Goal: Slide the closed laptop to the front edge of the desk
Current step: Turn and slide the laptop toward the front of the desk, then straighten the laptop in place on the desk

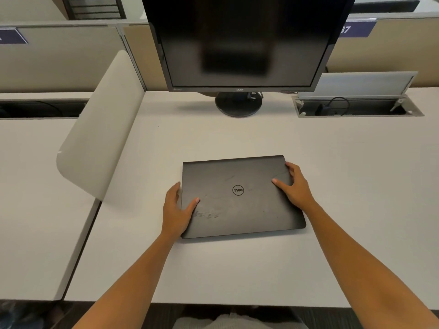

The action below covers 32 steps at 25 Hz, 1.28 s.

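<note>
A closed dark grey laptop (240, 198) with a round logo lies flat in the middle of the pale desk (237, 269), slightly askew. My left hand (177, 211) grips its left edge, thumb on the lid and fingers along the side. My right hand (295, 184) holds the right edge near the far corner, thumb on the lid. A bare strip of desk separates the laptop's near edge from the desk's front edge.
A black monitor (240, 41) on a round stand (238, 104) is at the back of the desk. An open cable box (356, 108) with a raised lid sits at the back right. A curved beige divider (99, 129) borders the left side.
</note>
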Each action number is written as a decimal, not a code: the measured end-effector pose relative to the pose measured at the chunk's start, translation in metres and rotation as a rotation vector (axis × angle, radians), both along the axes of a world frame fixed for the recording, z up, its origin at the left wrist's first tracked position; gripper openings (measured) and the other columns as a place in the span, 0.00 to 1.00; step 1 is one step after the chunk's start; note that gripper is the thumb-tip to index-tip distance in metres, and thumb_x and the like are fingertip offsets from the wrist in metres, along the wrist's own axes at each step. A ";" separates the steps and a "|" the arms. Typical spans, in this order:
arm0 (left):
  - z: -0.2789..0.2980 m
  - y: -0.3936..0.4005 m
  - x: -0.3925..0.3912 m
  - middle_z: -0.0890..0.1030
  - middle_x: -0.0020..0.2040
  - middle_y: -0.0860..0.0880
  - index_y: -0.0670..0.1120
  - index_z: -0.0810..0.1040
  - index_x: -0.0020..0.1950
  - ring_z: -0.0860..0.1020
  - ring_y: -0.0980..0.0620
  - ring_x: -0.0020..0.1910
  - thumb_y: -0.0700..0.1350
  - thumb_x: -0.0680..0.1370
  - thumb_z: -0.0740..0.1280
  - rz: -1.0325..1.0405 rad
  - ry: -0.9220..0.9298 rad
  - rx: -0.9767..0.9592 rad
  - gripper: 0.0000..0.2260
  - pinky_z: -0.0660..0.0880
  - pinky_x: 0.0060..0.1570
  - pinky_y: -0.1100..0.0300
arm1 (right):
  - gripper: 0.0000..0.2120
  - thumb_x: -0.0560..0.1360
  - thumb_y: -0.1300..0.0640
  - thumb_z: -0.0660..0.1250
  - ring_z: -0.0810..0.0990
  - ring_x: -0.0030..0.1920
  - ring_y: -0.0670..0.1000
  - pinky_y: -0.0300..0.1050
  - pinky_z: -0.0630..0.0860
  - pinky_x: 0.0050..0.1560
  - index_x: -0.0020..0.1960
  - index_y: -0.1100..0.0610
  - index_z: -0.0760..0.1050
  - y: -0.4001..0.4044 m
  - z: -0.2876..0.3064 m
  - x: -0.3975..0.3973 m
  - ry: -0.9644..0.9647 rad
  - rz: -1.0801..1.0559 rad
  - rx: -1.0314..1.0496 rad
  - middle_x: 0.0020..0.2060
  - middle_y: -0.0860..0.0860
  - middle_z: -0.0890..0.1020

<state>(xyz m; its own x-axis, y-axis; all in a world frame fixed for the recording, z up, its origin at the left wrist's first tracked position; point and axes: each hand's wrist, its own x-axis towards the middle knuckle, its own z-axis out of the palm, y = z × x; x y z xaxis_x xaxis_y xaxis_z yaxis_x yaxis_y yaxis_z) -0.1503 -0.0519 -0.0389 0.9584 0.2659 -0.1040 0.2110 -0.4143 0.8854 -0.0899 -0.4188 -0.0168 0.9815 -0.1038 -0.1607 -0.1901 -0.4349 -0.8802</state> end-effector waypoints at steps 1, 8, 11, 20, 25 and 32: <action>0.001 0.000 0.001 0.69 0.71 0.57 0.47 0.64 0.79 0.69 0.58 0.69 0.50 0.75 0.76 -0.033 0.010 -0.025 0.36 0.67 0.69 0.61 | 0.36 0.74 0.49 0.74 0.71 0.66 0.44 0.38 0.67 0.62 0.76 0.51 0.61 0.001 -0.004 -0.002 -0.018 -0.010 -0.007 0.73 0.49 0.70; 0.004 -0.003 0.002 0.67 0.77 0.52 0.47 0.61 0.80 0.67 0.56 0.74 0.45 0.78 0.73 -0.050 0.024 -0.059 0.34 0.63 0.69 0.67 | 0.35 0.77 0.52 0.70 0.65 0.75 0.50 0.41 0.62 0.70 0.80 0.53 0.58 0.001 -0.010 -0.010 -0.041 -0.001 -0.079 0.77 0.49 0.65; 0.005 0.000 0.003 0.68 0.77 0.51 0.46 0.62 0.80 0.67 0.53 0.75 0.45 0.78 0.72 -0.071 0.018 -0.058 0.33 0.63 0.70 0.66 | 0.35 0.78 0.52 0.69 0.65 0.75 0.51 0.40 0.61 0.69 0.80 0.53 0.57 0.003 -0.014 -0.021 -0.053 -0.022 -0.089 0.77 0.50 0.65; 0.006 0.000 -0.006 0.67 0.78 0.50 0.47 0.61 0.81 0.67 0.50 0.75 0.46 0.79 0.72 -0.094 0.031 -0.020 0.33 0.64 0.72 0.60 | 0.35 0.78 0.51 0.69 0.66 0.75 0.51 0.41 0.62 0.69 0.80 0.52 0.57 0.003 -0.013 -0.040 -0.045 -0.045 -0.083 0.77 0.49 0.65; 0.006 -0.001 -0.017 0.67 0.78 0.51 0.48 0.61 0.81 0.67 0.51 0.75 0.46 0.79 0.71 -0.086 0.039 -0.037 0.33 0.64 0.72 0.61 | 0.34 0.78 0.50 0.68 0.66 0.74 0.50 0.39 0.62 0.68 0.80 0.51 0.57 0.000 -0.015 -0.052 -0.061 -0.043 -0.076 0.77 0.48 0.65; 0.001 -0.004 -0.033 0.66 0.78 0.54 0.49 0.61 0.81 0.66 0.56 0.74 0.46 0.79 0.72 -0.072 0.035 -0.040 0.33 0.61 0.65 0.75 | 0.33 0.79 0.51 0.68 0.65 0.75 0.49 0.40 0.60 0.70 0.79 0.51 0.58 -0.003 -0.016 -0.060 -0.063 -0.011 -0.101 0.77 0.48 0.65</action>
